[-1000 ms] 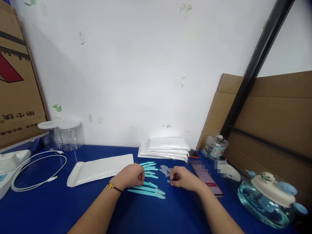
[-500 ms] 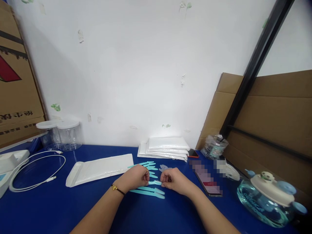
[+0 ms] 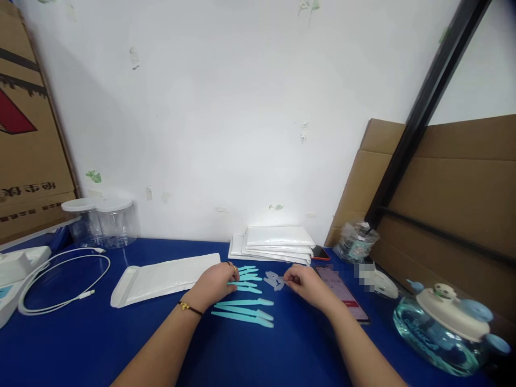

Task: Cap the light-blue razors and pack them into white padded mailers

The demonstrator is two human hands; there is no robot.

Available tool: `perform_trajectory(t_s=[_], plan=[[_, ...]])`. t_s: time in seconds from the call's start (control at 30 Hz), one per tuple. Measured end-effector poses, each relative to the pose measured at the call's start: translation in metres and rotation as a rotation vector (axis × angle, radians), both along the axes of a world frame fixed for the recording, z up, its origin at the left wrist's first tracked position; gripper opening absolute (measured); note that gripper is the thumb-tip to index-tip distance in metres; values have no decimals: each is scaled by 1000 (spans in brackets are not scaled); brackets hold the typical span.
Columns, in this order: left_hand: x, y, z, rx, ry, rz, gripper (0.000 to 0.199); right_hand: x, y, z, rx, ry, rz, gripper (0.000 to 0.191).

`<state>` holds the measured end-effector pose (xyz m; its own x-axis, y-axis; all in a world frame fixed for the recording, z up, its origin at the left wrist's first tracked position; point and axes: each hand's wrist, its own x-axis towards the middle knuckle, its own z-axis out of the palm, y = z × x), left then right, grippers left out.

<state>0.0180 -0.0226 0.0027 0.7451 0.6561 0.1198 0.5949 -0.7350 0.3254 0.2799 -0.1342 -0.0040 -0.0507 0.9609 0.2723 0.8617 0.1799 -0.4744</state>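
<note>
Turquoise eyebrow razors (image 3: pixel 242 318) lie on the blue table. Three sit side by side nearest me, with paler, covered-looking ends to the right. Several more razors (image 3: pixel 250 278) are fanned out behind them. My left hand (image 3: pixel 215 284) is at the left ends of that rear group, thumb and fingers closed around a razor handle; the fingers partly hide it. Small translucent plastic caps (image 3: pixel 274 281) form a loose pile to the right of the razors. At the pile's right edge, my right hand (image 3: pixel 302 285) pinches one cap (image 3: pixel 281 280) between thumb and fingers.
A white padded envelope (image 3: pixel 161 278) lies at left, and a stack of them (image 3: pixel 278 236) stands against the wall. To the right are a phone (image 3: pixel 346 295), a bagged cup (image 3: pixel 357 242) and a clear teal bottle (image 3: pixel 439 333). A white cable (image 3: pixel 60 255) and lidded jars (image 3: pixel 116 223) are far left.
The razor held between both hands now lies with the front two. My left hand has moved back to the rear razors, and my right hand has moved back and right to the caps.
</note>
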Motion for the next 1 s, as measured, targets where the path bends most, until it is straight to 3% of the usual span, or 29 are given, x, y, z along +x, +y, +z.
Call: perform_trajectory(t_s=[0.2,0.6,0.77,1.0], plan=[[1,2,-3,20,39,-1,11,2,4,-10,-48,-46,21,13],[7,-3,-7,-32,11,-68,11,-15,4,-19,-172,181,86,2],[7,-2,-6,-94,13,-59,10,-14,4,-19,-242,232,106,4],[16,-11,-7,-144,2,-119,10,-24,5,-20,-223,231,100,9]])
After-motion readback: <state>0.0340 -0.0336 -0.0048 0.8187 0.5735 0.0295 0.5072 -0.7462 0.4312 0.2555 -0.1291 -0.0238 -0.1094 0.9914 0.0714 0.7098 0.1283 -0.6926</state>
